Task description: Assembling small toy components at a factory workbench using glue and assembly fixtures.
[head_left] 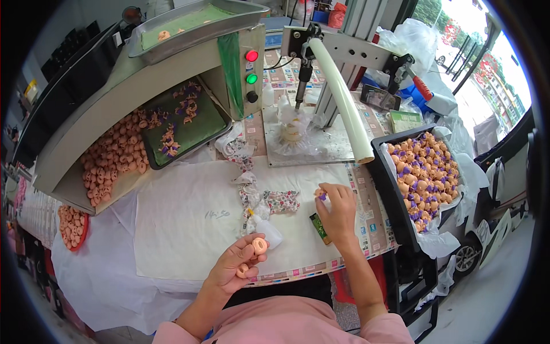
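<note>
My left hand (236, 261) is closed around small hollow, round peach-coloured toy parts. One round part (259, 246) shows its opening between the fingertips, and a second part (242, 270) sits lower in the palm. My right hand (339, 213) pinches a small peach and purple piece (321, 194) above the white cloth (189, 223). Just beyond my left hand lies a white squeeze bottle (267, 234) with a yellow tip. Below the right hand is a small green and black packet (319, 228). A floral cloth strip (282, 201) lies between the hands.
A black tray (197, 135) of peach and purple pieces stands at left beside a heap of round parts (117, 155). A black crate (395, 192) at right holds purple-trimmed parts. A press stand (309, 157) rises at the back; a red bowl (86, 232) sits far left.
</note>
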